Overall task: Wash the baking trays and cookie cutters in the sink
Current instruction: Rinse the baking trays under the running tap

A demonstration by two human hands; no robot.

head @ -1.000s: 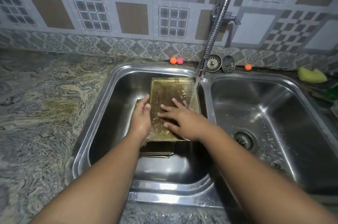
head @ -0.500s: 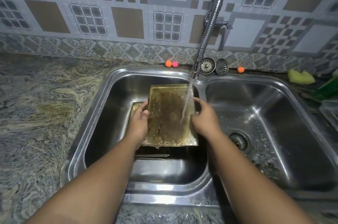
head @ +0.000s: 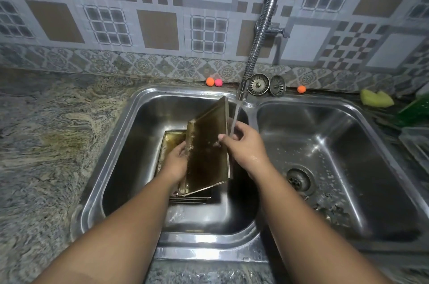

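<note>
A dirty brass-coloured baking tray (head: 209, 153) is tilted up on its left edge in the left sink basin (head: 130, 144). My left hand (head: 177, 160) grips its left edge from below. My right hand (head: 243, 144) holds the raised right edge, thumb on the inner face. Water from the tap (head: 241, 92) runs onto my right hand and the tray's rim. More trays (head: 171, 139) lie stacked flat under it on the basin floor. No cookie cutters are in sight.
The right basin (head: 348, 156) holds only its drain (head: 298, 178) and scattered bits. Two strainer plugs (head: 267, 84) and small orange and pink balls (head: 213, 81) sit on the back ledge. A yellow sponge (head: 376, 98) and a green object lie far right. Granite counter (head: 46, 144) stretches left.
The tray has swung from lying flat under the stream to standing steeply on its left edge. My right hand rose with the right edge; my left hand stayed low.
</note>
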